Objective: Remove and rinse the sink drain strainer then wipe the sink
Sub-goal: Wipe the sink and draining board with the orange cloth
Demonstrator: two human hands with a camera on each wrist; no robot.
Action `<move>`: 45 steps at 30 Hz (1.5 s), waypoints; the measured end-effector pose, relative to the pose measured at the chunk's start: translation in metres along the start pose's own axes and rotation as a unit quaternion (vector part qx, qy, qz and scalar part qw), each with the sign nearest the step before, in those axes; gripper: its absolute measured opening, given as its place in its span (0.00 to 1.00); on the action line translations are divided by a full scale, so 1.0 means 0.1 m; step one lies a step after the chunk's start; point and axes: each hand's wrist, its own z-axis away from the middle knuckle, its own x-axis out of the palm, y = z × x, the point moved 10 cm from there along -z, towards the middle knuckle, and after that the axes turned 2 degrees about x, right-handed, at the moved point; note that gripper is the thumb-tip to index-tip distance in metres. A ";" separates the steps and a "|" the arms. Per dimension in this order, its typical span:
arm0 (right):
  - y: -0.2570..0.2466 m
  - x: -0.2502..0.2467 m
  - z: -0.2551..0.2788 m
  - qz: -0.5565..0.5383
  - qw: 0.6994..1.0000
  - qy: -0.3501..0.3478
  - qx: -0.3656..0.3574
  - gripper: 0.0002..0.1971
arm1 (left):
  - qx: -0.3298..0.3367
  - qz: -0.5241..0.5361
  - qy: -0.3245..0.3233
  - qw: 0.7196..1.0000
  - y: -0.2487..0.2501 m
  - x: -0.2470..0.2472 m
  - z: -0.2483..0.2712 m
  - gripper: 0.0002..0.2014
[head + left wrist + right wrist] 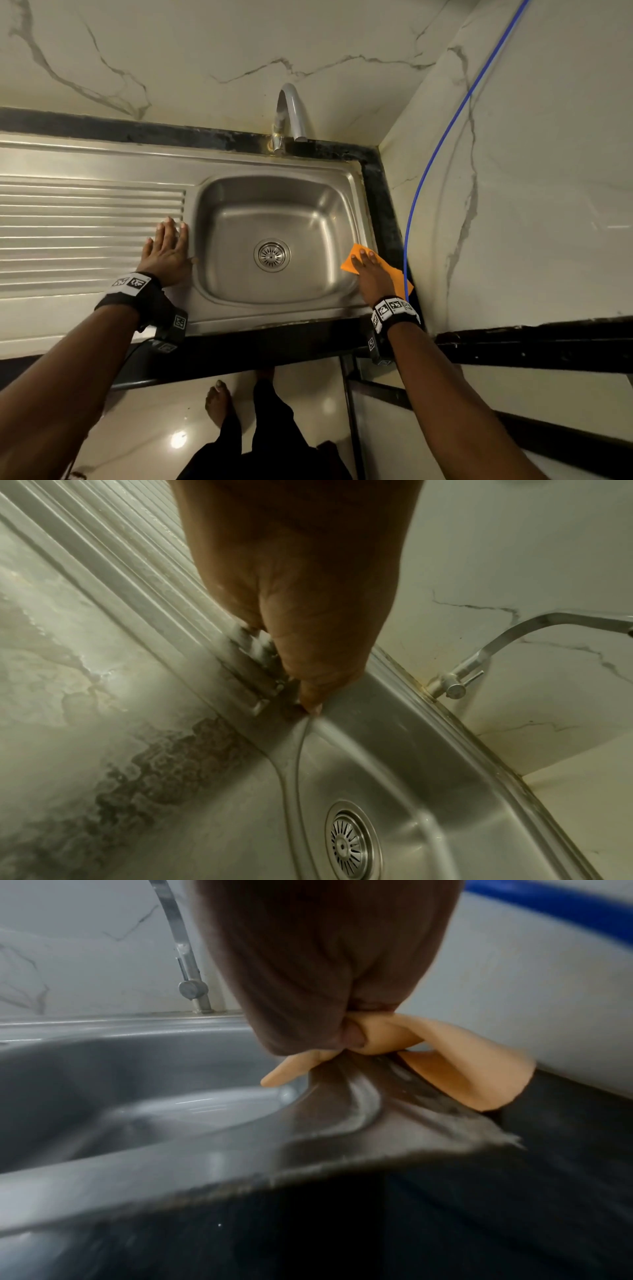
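The round steel drain strainer (272, 255) (349, 842) sits in the drain at the bottom of the stainless sink (222, 219). My left hand (168, 248) (301, 588) lies flat with straight fingers on the drainboard (85, 222), right at the basin's left rim. My right hand (371, 274) (325, 961) presses an orange cloth (352, 257) (462, 1069) onto the sink's right rim, fingers stretched over it. In the right wrist view the cloth is bunched under the palm beside the thumb. Neither hand touches the strainer.
A curved steel faucet (289, 113) (496, 645) (181, 947) stands behind the basin, no water running. A blue hose (431, 164) (565, 904) runs down the right marble wall. A black counter edge (380, 192) borders the sink. My feet are on the floor below.
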 end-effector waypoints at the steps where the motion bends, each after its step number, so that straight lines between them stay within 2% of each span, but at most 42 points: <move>1: -0.01 0.05 0.10 -0.014 1.000 -0.007 0.004 0.35 | 0.003 0.003 -0.002 1.000 0.00 0.01 0.02 0.40; 6: -0.07 0.23 0.53 -0.113 0.993 0.001 0.038 0.41 | 0.022 -0.008 -0.010 1.000 0.00 0.00 0.08 0.40; 11: -0.34 0.26 0.83 -0.161 0.983 0.019 0.080 0.41 | 0.045 -0.014 -0.021 0.999 -0.05 0.05 0.18 0.41; 14: -0.63 0.19 0.94 -0.158 0.981 0.042 0.105 0.36 | 0.057 0.001 -0.017 0.998 0.05 0.04 0.28 0.42; 16: -1.00 -0.04 0.98 -0.161 0.980 0.077 0.089 0.28 | 0.052 0.014 -0.011 0.998 -0.02 0.01 0.43 0.42; 19: -1.55 -0.36 0.95 -0.181 0.977 0.095 0.063 0.21 | 0.018 0.036 0.016 0.999 -0.28 -0.03 0.67 0.41; 22: -2.15 -0.68 0.87 -0.292 0.947 0.134 0.012 0.18 | -0.030 0.027 0.037 0.998 -0.67 -0.02 0.97 0.42; 24: -2.57 -0.86 0.85 -0.374 0.913 0.159 -0.039 0.13 | -0.065 0.029 0.056 0.996 -0.98 0.00 1.21 0.43; 25: -2.77 -0.92 0.84 -0.407 0.896 0.166 -0.065 0.15 | -0.083 0.028 0.068 0.994 -1.13 0.00 1.32 0.44; 28: -3.43 -1.01 0.80 -0.490 0.846 0.152 -0.145 0.10 | -0.158 0.047 0.092 0.982 -1.60 0.00 1.68 0.42; 30: -3.84 -0.99 0.77 -0.513 0.822 0.132 -0.210 0.14 | -0.206 0.049 0.116 0.970 -1.81 0.00 1.85 0.42; 33: -4.62 -0.88 0.86 -0.460 0.819 0.064 -0.337 0.16 | -0.300 0.074 0.155 0.938 -2.14 0.02 2.13 0.42; 36: -4.86 -0.76 0.86 -0.421 0.823 0.036 -0.379 0.21 | -0.400 0.099 0.190 0.891 -2.34 0.04 2.36 0.44; 38: -4.89 -0.75 0.86 -0.388 0.820 0.038 -0.419 0.23 | -0.438 0.112 0.209 0.867 -2.40 0.05 2.46 0.44; 41: -4.98 -0.77 0.87 -0.334 0.816 0.047 -0.469 0.25 | -0.445 0.110 0.237 0.857 -2.42 0.11 2.51 0.44; 45: -5.25 -0.85 0.88 -0.329 0.802 0.010 -0.499 0.27 | -0.436 0.106 0.270 0.852 -2.42 0.13 2.51 0.40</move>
